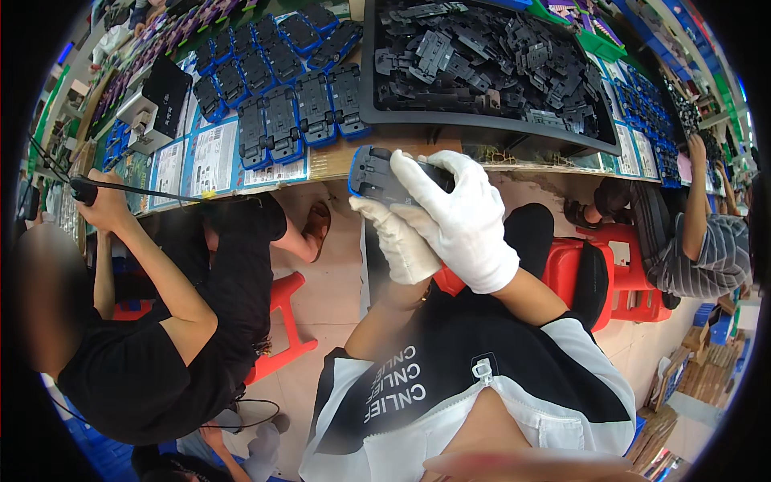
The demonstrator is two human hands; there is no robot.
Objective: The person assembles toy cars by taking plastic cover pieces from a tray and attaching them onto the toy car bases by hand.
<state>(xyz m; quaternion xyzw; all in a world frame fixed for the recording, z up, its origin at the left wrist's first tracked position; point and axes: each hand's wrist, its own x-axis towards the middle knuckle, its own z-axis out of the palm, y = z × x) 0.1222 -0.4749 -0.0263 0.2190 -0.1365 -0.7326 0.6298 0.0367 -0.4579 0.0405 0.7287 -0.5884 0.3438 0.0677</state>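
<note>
Between my two white-gloved hands is a toy car body (379,178), its black underside turned up and a blue edge showing at the left. My left hand (399,241) grips it from below at the near side. Across its right part lies my right hand (466,213), fingers bent over the black base and hiding much of it. The car is held just off the table's front edge, below a large black tray (498,127) heaped with loose black plastic chassis parts (474,60).
Rows of blue toy cars with black undersides (281,120) stand on the table at left, more blue ones (646,120) at right. A co-worker at left holds a corded tool (83,190). Another person (699,249) sits at right. Red stools (281,321) stand below.
</note>
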